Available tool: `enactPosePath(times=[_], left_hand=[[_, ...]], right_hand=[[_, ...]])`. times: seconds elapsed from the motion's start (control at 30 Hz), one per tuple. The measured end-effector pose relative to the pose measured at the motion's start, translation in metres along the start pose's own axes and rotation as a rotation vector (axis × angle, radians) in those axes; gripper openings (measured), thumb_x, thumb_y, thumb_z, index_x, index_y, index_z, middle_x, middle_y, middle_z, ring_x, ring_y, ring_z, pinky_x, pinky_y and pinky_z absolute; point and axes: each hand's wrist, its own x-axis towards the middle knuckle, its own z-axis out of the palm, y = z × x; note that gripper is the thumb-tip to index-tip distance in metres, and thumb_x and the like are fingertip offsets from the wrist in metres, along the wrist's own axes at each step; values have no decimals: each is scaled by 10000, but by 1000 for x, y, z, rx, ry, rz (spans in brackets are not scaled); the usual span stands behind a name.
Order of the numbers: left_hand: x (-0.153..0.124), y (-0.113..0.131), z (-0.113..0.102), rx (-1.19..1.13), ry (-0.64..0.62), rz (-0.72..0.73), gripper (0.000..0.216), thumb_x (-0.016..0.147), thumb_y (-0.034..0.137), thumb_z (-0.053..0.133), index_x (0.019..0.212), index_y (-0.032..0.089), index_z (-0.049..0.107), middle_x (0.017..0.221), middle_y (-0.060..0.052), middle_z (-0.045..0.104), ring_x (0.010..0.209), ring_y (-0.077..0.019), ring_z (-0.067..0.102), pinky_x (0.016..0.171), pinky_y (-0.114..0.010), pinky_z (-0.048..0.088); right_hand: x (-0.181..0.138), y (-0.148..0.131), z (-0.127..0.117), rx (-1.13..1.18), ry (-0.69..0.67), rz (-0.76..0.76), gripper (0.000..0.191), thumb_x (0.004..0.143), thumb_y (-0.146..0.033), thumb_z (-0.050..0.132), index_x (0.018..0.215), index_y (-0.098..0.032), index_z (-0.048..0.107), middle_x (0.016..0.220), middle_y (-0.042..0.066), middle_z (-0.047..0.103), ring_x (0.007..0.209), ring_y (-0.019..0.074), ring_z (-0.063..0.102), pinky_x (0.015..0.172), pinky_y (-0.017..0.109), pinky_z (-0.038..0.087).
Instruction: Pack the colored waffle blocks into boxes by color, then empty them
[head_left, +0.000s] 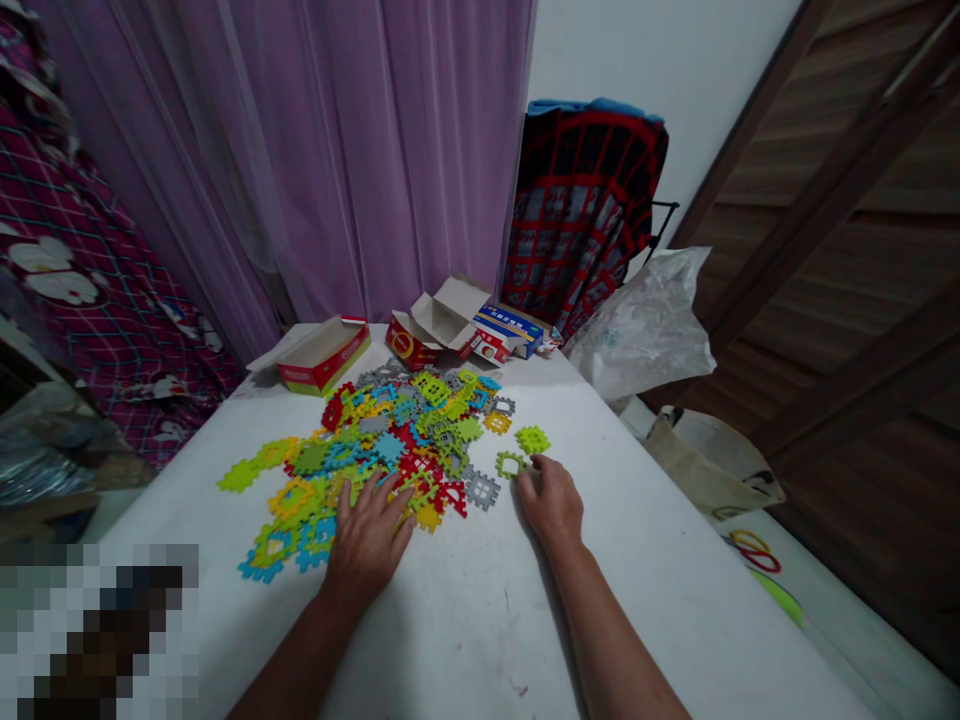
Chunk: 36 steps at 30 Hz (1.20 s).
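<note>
A heap of flat plastic interlocking tiles (390,440), green, blue, yellow, red and grey, lies spread on a white table (480,620). My left hand (369,530) rests flat on the near edge of the heap, fingers spread over the tiles. My right hand (551,500) sits to the right of the heap, its fingertips curled onto a green frame-shaped tile (510,465). A solid green tile (532,439) lies just beyond it, apart from the heap.
Opened cardboard boxes stand at the table's far end: a red one (324,355), a red-and-white one (431,330) and a blue one (510,330). A white plastic bag (645,330) and a red checked cloth (585,220) are at the right. Purple curtains hang behind.
</note>
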Motion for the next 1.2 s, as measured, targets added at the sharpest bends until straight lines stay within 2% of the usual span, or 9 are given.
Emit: enactPosePath(times=[0.1,0.17,0.4,0.67,0.77,0.87,1.0,1.07,1.2], left_hand=[[0,-1,0,-3,-6,-8,355,891,359,471,1195,300,644,1311,-70,619,1301,-308,475,1157,-600,135],[-1,-2,1,-8,-18,4,359,893,363,474,1210,307,634,1321,-63,612,1308,-303,468,1162,-595,126],[-3,-7,5,3,1,45,356,904,362,482,1225,298,623,1331,-65,605,1304,-308,472,1153,-603,139],[-3,-7,4,31,50,72,336,909,349,499,1214,289,628,1304,-62,623,1277,-297,500,1150,-588,169],[-3,-7,4,25,38,68,342,911,348,496,1224,293,621,1301,-62,624,1278,-294,500,1151,-586,174],[-2,-6,3,23,31,63,340,908,352,500,1218,292,627,1303,-63,623,1281,-297,496,1153,-587,168],[-2,-1,2,31,41,39,329,914,337,489,1200,268,637,1286,-70,634,1281,-299,492,1152,-587,166],[-1,0,1,34,46,37,330,914,335,492,1202,261,634,1287,-69,633,1279,-302,494,1150,-589,169],[-1,0,1,38,49,55,329,914,333,496,1204,261,633,1289,-63,633,1270,-309,502,1144,-595,173]], right_hand=[[2,-19,-5,-173,-49,40,501,823,-504,553,1142,-122,611,967,150,672,917,296,602,753,384,446],[5,-28,-5,-223,-73,44,545,804,-538,578,1157,-123,608,973,158,672,920,307,600,735,381,432],[10,-32,1,-161,-136,61,524,808,-428,599,1247,-143,575,1052,145,679,992,290,591,787,368,416],[9,-27,5,-107,-133,65,488,830,-428,584,1246,-173,577,1035,107,683,977,247,585,799,326,397],[8,-27,8,-31,-29,-3,387,846,-386,560,1162,-172,615,1042,105,683,976,244,571,818,336,387],[5,-37,10,97,29,-185,234,849,-325,557,1015,-190,652,1102,92,670,1027,235,546,863,345,368],[2,-61,14,171,-51,-377,213,791,-339,632,958,-206,642,1186,91,638,1099,250,505,914,372,343],[2,-72,16,151,-87,-382,275,766,-353,655,993,-202,627,1191,103,630,1096,262,497,905,385,341],[2,-85,20,124,-146,-354,283,761,-330,647,1008,-197,611,1039,92,653,997,251,516,835,366,341]])
